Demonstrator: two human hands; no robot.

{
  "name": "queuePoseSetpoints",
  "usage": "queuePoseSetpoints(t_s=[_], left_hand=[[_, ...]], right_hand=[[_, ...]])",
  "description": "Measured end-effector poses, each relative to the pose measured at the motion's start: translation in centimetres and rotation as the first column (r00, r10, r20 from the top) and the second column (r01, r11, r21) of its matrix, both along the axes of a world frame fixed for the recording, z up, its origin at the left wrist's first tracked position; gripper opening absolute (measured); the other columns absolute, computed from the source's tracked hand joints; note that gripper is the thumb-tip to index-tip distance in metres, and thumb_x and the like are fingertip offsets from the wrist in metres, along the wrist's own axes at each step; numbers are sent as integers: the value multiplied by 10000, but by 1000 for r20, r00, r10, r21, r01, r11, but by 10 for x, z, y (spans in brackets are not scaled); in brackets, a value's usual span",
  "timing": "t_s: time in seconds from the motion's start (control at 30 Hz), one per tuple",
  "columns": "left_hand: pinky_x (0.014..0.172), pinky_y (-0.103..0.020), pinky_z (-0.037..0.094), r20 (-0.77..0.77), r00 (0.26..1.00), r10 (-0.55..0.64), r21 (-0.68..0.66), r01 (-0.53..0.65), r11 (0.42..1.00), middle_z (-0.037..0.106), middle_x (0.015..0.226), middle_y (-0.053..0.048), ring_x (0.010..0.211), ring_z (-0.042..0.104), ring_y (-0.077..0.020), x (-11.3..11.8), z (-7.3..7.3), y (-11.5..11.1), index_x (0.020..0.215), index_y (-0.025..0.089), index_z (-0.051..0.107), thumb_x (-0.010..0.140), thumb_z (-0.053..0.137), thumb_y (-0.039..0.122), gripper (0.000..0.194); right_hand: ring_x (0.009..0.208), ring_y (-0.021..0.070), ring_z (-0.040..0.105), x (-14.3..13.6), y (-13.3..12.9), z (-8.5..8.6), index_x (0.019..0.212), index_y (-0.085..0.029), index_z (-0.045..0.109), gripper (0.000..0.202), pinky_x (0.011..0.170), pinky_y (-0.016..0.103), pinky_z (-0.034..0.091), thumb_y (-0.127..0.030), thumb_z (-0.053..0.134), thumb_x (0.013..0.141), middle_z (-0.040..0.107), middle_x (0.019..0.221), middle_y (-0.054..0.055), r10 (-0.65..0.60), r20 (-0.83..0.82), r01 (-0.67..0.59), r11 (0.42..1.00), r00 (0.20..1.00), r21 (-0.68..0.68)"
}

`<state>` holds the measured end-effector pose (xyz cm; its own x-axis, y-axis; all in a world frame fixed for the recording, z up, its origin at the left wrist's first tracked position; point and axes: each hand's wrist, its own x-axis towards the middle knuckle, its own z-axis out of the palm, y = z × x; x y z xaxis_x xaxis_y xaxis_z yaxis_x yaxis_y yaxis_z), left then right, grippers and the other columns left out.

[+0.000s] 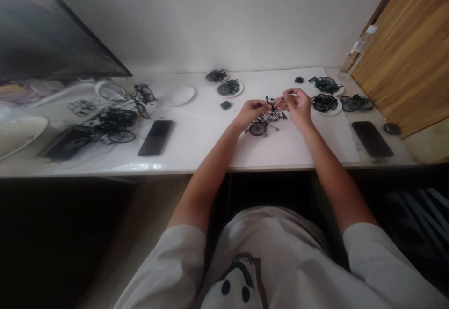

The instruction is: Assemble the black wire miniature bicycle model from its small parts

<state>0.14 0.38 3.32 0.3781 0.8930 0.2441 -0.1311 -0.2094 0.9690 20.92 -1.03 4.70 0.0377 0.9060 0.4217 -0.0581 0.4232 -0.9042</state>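
A small black model bicycle stands on the white sheet, its spoked wheel toward the lower left. Fingers of my left hand are closed on the upper part of this bicycle, hiding some of it. My right hand pinches a thin screwdriver with a dark handle, its metal shaft pointing left into the bicycle's top. Exactly where the tip meets the bicycle is too small to tell. A small dark green block lies left of my hands.
Plates with dark bicycle parts sit at the back, and more parts lie to the right. Two phones flank the white sheet. Assembled model bicycles crowd the left. A bottle leans by a wooden board.
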Motion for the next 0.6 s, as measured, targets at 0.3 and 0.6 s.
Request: queuePoseSetpoints(t_s=[0.3,0.6], left_hand=[[784,-264,528,-24,1000,-4,19,4,1000,766,877,-61,776,659,-119,0,2,-3,896,160,810,795,907,501,368],[784,-254,526,6,1000,-3,9,3,1000,748,868,-51,776,651,-112,0,3,-1,881,158,799,808,902,489,354]], right_hand=[[763,177,788,-1,0,0,867,-266,527,643,653,271,670,-787,884,750,753,836,18,-64,10,64,997,998,30],[791,182,821,-6,-3,3,918,-264,547,653,685,265,690,-829,836,768,780,835,2,-79,-68,80,997,995,14]])
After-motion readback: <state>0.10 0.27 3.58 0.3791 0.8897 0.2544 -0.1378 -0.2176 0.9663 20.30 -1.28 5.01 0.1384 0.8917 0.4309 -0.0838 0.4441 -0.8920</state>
